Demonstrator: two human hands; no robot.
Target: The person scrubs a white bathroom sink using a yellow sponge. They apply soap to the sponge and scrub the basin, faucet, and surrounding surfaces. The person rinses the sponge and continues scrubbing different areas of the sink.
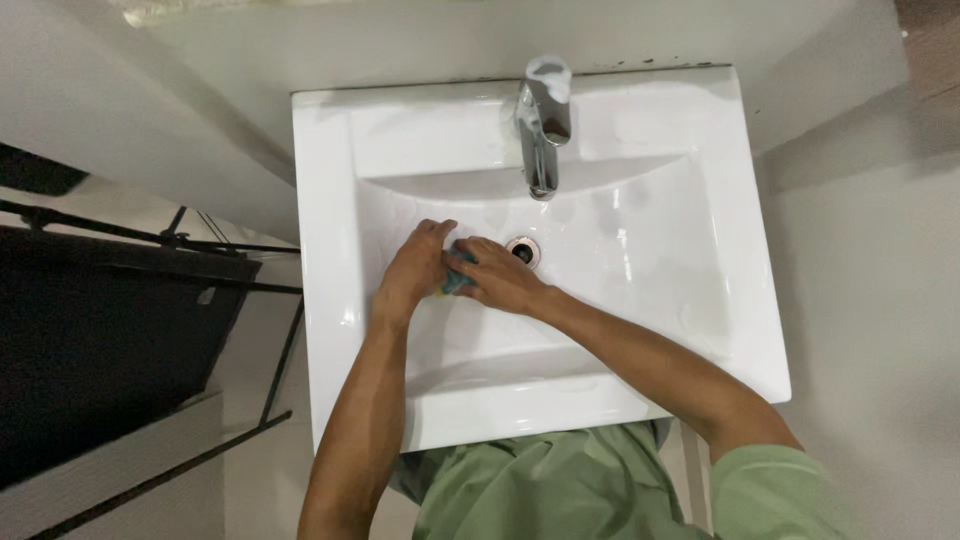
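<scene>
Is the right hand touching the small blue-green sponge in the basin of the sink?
Touching. In the head view the right hand lies over the sponge, its fingers covering part of it with no gap, in the sink basin.

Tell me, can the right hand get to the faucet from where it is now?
Probably yes. The right hand lies in the sink basin beside the drain, on a blue-green sponge with the left hand. The faucet stands just beyond, nothing between them.

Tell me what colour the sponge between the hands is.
Teal-blue with a yellow edge, seen in the head view: the sponge in the basin.
</scene>
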